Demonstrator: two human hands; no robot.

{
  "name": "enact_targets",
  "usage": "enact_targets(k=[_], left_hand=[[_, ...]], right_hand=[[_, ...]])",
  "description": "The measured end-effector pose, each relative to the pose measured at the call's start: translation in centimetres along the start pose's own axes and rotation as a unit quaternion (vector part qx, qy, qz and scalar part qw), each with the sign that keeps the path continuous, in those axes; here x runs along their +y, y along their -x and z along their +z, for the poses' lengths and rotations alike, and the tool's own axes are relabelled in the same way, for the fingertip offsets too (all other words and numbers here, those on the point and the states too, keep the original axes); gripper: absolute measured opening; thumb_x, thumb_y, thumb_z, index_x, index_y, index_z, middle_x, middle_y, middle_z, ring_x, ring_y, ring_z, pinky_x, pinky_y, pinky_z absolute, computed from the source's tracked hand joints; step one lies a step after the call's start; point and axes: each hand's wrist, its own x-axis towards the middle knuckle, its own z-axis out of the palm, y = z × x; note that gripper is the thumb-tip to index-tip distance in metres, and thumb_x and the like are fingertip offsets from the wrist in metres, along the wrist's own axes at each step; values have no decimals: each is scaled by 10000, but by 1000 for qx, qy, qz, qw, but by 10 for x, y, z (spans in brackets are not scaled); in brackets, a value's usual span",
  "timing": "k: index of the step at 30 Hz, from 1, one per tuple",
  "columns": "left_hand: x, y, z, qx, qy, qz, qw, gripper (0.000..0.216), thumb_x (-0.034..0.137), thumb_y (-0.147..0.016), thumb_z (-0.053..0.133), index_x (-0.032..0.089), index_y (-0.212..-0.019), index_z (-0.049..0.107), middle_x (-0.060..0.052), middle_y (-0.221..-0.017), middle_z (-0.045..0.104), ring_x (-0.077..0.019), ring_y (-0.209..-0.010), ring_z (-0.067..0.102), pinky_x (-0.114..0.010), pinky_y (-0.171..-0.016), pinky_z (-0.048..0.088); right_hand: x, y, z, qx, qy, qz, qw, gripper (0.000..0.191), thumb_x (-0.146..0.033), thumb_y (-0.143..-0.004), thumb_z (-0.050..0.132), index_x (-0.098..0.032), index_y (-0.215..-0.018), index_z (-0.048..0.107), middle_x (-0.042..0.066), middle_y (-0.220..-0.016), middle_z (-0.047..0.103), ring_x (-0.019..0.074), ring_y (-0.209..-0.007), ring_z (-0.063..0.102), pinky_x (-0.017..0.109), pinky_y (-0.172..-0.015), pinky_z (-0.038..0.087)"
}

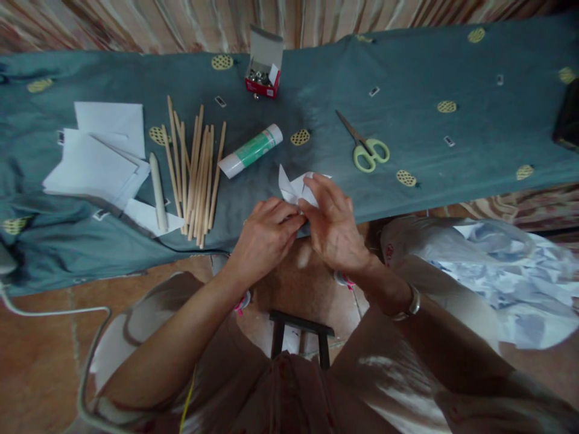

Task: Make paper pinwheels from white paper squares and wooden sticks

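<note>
Both of my hands meet at the near edge of the cloth-covered table (452,72), pinching a small folded white paper piece (296,188). My left hand (265,238) grips its lower left part with curled fingers. My right hand (332,226) holds its right side, fingers bent over the folds. Pointed white flaps stick up above my fingertips. The lower part of the paper is hidden behind my fingers.
Left of my hands lie several wooden sticks (196,175), a white candle-like rod (158,190) and a stack of white paper sheets (97,157). A glue stick (251,150), green scissors (368,150) and an open box of pins (263,69) lie farther back. A bag of paper scraps (511,271) sits at right.
</note>
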Motion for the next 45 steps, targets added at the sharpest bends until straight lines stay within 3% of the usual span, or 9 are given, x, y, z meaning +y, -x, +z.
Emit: enact_targets(k=[3,6,13,17,21,27,38,45], left_hand=[[-1,0,0,-4,-3,-3,1000,169,186,-963,536,163,-962,704,-68,-955,696,-216,-897,589,-354,-743,456],[0,-1,1,0,-6,-6,1000,152,200,-956,556,164,-987,700,-70,-964,697,-221,-900,589,-357,-742,456],[0,-3,4,2,-10,-9,1000,143,185,-944,563,161,-997,693,-71,-945,695,-228,-899,593,-365,-736,457],[1,-3,5,13,-13,-5,1000,161,197,-959,546,167,-1001,699,-75,-950,699,-224,-905,597,-364,-742,463],[0,-3,4,21,-10,0,1000,168,191,-959,551,164,-1031,701,-73,-980,707,-221,-919,601,-361,-746,459],[-3,-3,0,17,-18,-2,1000,158,175,-948,566,172,-1025,704,-65,-992,720,-224,-914,608,-367,-750,461],[-16,-5,-7,22,-52,-19,998,191,187,-957,537,207,-1030,713,-65,-1021,723,-227,-919,613,-382,-750,466],[-21,-6,-9,31,-55,-21,998,199,188,-960,528,188,-997,723,-72,-1012,723,-232,-904,603,-387,-743,461]], right_hand=[[-1,2,5,12,-15,1,1000,391,-218,-1014,329,-277,-1353,514,98,-1483,518,268,-1467,365,510,-1113,388],[1,-1,6,18,-33,-11,999,330,-242,-1006,351,-268,-1240,582,117,-1448,560,286,-1461,381,538,-1106,392],[0,-6,3,6,-24,-2,1000,358,-249,-1014,307,-373,-1209,580,33,-1415,593,231,-1472,375,556,-1105,415],[4,-4,-4,9,-20,0,1000,334,-221,-981,351,-299,-1147,630,58,-1453,555,256,-1489,337,553,-1117,401],[14,-3,-15,9,-74,14,997,377,-193,-941,402,-264,-1252,603,82,-1500,506,284,-1494,321,551,-1164,355],[33,-6,-22,49,-93,61,993,448,-134,-893,433,-241,-1298,593,98,-1428,564,277,-1366,494,539,-1148,411],[43,-14,-30,27,-129,63,989,426,-166,-886,481,-218,-1284,623,105,-1364,629,278,-1302,557,521,-1140,417],[42,-15,-28,30,-145,72,986,234,-197,-886,554,-240,-1067,696,91,-1277,668,276,-1212,608,516,-1074,460]])
